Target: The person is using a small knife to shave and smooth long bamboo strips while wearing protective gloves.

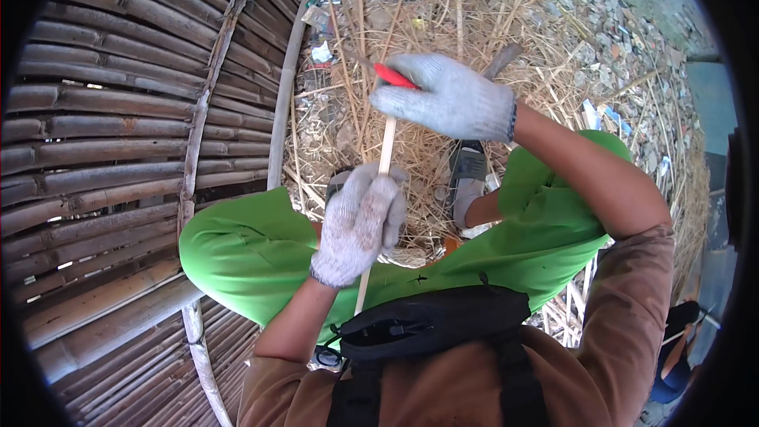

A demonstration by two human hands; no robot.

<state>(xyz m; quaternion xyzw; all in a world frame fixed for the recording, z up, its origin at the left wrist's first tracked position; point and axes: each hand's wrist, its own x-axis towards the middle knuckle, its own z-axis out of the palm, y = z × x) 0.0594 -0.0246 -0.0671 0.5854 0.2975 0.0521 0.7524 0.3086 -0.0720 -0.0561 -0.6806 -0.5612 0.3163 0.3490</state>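
White knitted gloves cover both of my hands. My left hand is closed around a long pale strip that looks like split bamboo. The strip runs upright between my knees, its lower end passing down toward the black bag on my front. Farther out, my right hand is closed on a red-handled knife. Its thin dark blade points to the left and is partly blurred. The right hand sits right at the strip's upper end; whether the blade touches the strip is hidden by the glove.
A wall of bamboo slats rises close on my left. Straw and thin shavings litter the ground around my feet, with gravel and plastic scraps beyond. A dark stick lies past my right hand. Part of another person shows at the lower right.
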